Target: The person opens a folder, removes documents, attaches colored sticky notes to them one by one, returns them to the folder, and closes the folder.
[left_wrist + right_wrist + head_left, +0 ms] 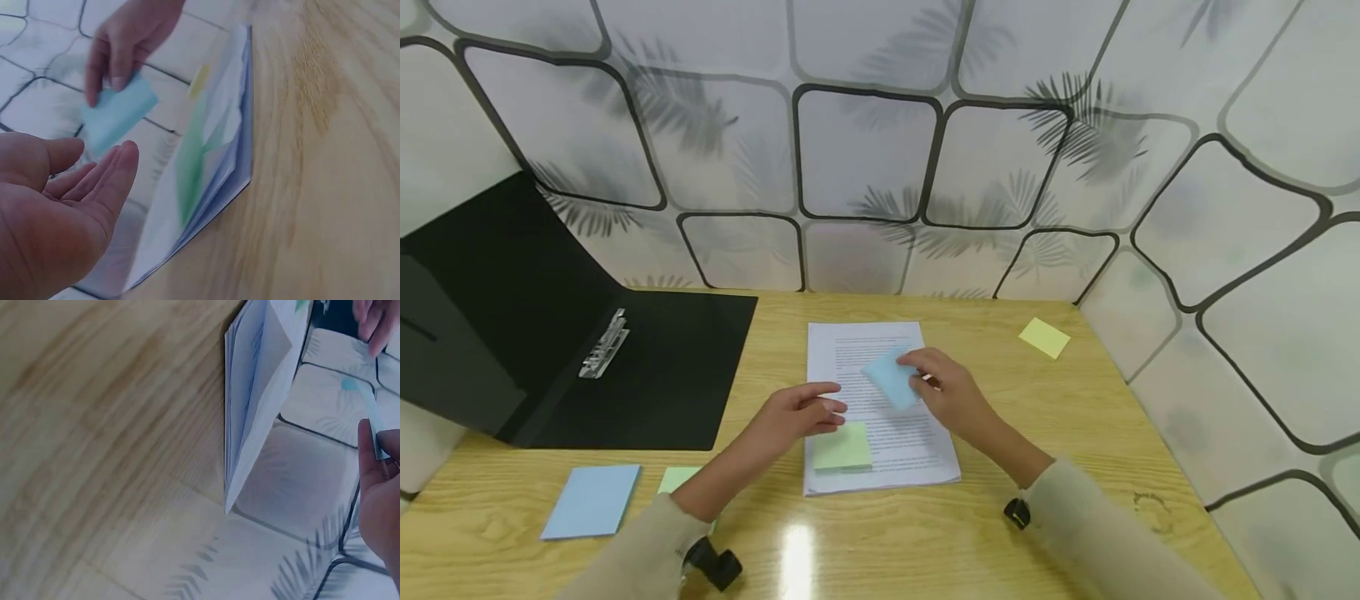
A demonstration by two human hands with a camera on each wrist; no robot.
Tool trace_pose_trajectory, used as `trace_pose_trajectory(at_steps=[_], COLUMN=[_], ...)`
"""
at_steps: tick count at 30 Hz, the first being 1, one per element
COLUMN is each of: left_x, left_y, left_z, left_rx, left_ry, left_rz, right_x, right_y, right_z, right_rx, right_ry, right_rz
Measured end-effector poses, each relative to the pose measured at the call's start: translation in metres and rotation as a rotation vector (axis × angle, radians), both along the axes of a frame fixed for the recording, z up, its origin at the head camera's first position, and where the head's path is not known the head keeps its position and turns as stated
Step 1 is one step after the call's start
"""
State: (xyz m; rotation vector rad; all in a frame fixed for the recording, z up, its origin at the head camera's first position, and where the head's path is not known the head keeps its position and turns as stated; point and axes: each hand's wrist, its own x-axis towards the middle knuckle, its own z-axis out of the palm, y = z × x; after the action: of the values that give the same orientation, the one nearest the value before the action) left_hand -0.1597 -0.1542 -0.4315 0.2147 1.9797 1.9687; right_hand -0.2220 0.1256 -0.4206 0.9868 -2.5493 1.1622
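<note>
My right hand point(953, 396) pinches a light blue sticky note point(891, 379) between thumb and fingers, above a stack of printed sheets point(891, 446). In the left wrist view the blue note hangs tilted from that hand, clear of the paper. My left hand point(801, 414) is held over the stack's left edge, its fingers loosely extended around nothing. A pale green sticky note point(842, 447) lies on the lower left part of the top sheet, just below the left fingertips. Seen from the right wrist, the sheets point(259, 381) fan slightly apart along one edge.
An open black clip folder point(670, 367) with a metal clip point(604, 343) lies at the left, its cover raised. Nearer me are a blue pad point(591, 502) and a green note point(677, 477) partly under my left arm. A yellow note point(1044, 337) lies at back right. A patterned wall point(865, 158) borders the table.
</note>
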Motion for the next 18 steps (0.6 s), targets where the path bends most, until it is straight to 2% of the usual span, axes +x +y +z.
trace_pose_trajectory(at_steps=[2,5,8,10,13,18], left_x=[-0.011,-0.023,-0.029,-0.032,-0.035,-0.04], left_y=[0.012,0.025,0.034,0.039,0.043,0.046], left_z=[-0.006,-0.011,-0.012,-0.011,-0.01,-0.011], left_rx=[0.044,0.116,0.175,0.18,0.17,0.125], left_ry=[-0.046,-0.111,-0.156,-0.166,-0.157,-0.124], left_rz=[-0.022,-0.01,0.037,0.075,0.118,0.173], right_x=[0.004,0.009,0.014,0.017,0.021,0.024], right_y=[-0.001,-0.004,-0.005,-0.006,-0.005,-0.005], right_z=[0.0,0.001,0.002,0.002,0.002,0.001], right_rx=[0.1,0.23,0.331,0.361,0.402,0.441], right_ry=[0.187,0.454,0.618,0.681,0.727,0.75], right_rz=[0.065,0.159,0.218,0.25,0.273,0.314])
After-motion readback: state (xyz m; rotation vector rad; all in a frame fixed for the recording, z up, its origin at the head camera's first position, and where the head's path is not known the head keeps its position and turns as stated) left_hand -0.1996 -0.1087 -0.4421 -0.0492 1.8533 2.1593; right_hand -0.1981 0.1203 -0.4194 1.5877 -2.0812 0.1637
